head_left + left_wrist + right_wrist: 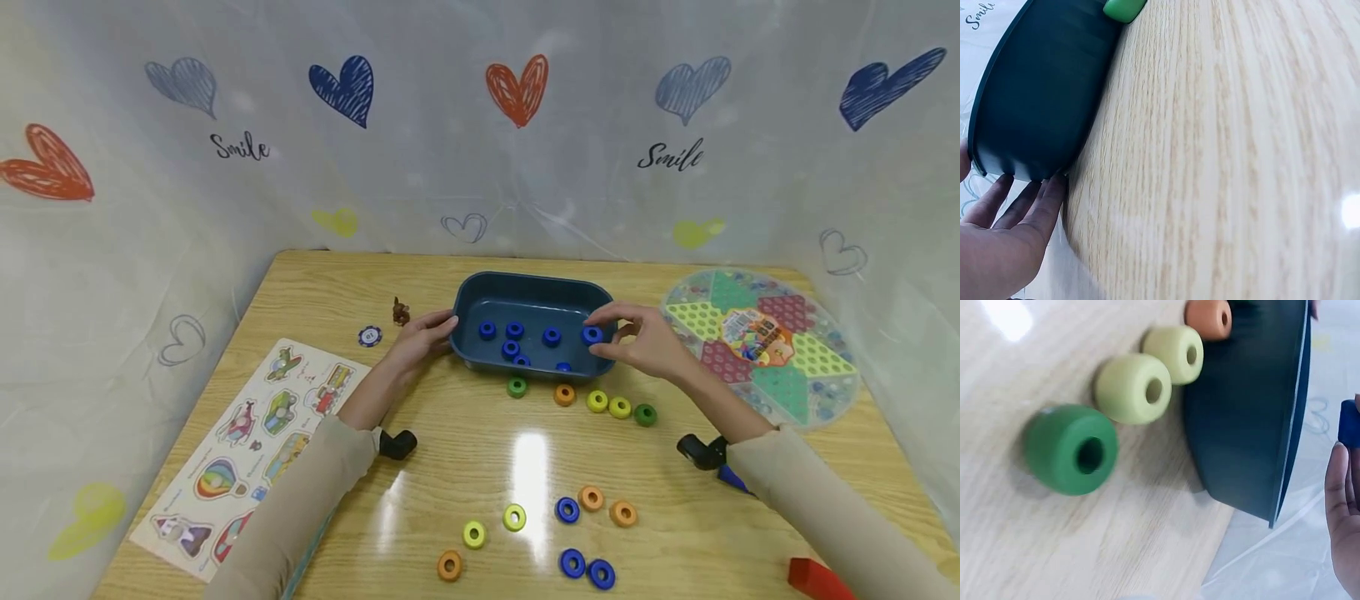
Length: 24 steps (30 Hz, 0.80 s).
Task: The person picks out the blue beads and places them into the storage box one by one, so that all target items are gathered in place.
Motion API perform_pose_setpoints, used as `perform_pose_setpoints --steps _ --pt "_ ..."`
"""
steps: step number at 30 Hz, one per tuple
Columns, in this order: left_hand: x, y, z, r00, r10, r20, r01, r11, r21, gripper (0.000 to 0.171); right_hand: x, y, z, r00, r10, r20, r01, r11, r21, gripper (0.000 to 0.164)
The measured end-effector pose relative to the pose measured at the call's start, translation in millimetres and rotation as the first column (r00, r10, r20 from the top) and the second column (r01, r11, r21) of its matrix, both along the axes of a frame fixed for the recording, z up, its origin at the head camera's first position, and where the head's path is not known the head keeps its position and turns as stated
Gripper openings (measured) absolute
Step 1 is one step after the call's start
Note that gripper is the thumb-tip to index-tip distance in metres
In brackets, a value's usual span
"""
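A dark blue-green plastic tub (pixel 532 287) stands at the back middle of the table with several blue rings (pixel 551 337) inside. My left hand (pixel 417 337) holds the tub's left end, its fingers against the outer wall and the thumb at the rim. In the left wrist view those fingers (pixel 1047 206) press the end wall. Over the tub's right end, my right hand (pixel 637 340) pinches a blue ring (pixel 592 335) between thumb and fingers. The right wrist view shows the same ring (pixel 1349 424) beyond the rim, at the fingertips.
Before the tub lie green, orange and yellow rings (pixel 597 402). More rings (pixel 567 510) are scattered nearer the front. A picture puzzle board (pixel 247 442) lies left, by a poker chip (pixel 370 336) and brown figurine (pixel 401 312). At right is a Chinese checkers board (pixel 787 375).
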<state>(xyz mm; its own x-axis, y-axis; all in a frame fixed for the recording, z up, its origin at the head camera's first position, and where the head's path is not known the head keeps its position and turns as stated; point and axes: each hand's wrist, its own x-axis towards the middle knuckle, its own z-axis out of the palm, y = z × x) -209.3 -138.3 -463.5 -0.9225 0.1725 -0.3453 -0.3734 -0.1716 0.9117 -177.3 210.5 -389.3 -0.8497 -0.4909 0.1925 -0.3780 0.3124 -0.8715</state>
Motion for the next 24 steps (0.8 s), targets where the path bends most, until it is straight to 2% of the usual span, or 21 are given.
perform_pose_setpoints --steps 4,8,15,20,24 --pt "-1.1 2 -0.6 1.0 -0.011 0.0 0.011 1.0 0.019 0.045 -4.0 -7 10.5 0.999 -0.034 0.006 0.034 0.999 0.03 0.029" --pt "-0.7 3 0.3 1.0 -0.025 -0.007 0.025 0.999 0.03 0.046 -5.6 -9 11.8 0.999 -0.046 -0.007 0.046 0.997 0.055 0.031" --pt "0.1 2 1.1 0.999 -0.025 -0.023 0.026 0.999 0.033 0.044 -0.7 -5 8.7 0.999 -0.044 0.015 0.043 0.998 0.039 0.035" --pt "0.8 1 1.5 1.0 -0.022 -0.017 0.023 0.999 0.026 0.044 9.1 5 -4.3 1.0 0.015 -0.005 -0.015 1.0 -0.006 0.039" --pt "1.2 0 0.7 1.0 -0.008 -0.007 0.008 1.0 0.022 0.044 29.6 8 -15.9 0.994 0.106 -0.02 -0.107 0.993 -0.044 0.043"
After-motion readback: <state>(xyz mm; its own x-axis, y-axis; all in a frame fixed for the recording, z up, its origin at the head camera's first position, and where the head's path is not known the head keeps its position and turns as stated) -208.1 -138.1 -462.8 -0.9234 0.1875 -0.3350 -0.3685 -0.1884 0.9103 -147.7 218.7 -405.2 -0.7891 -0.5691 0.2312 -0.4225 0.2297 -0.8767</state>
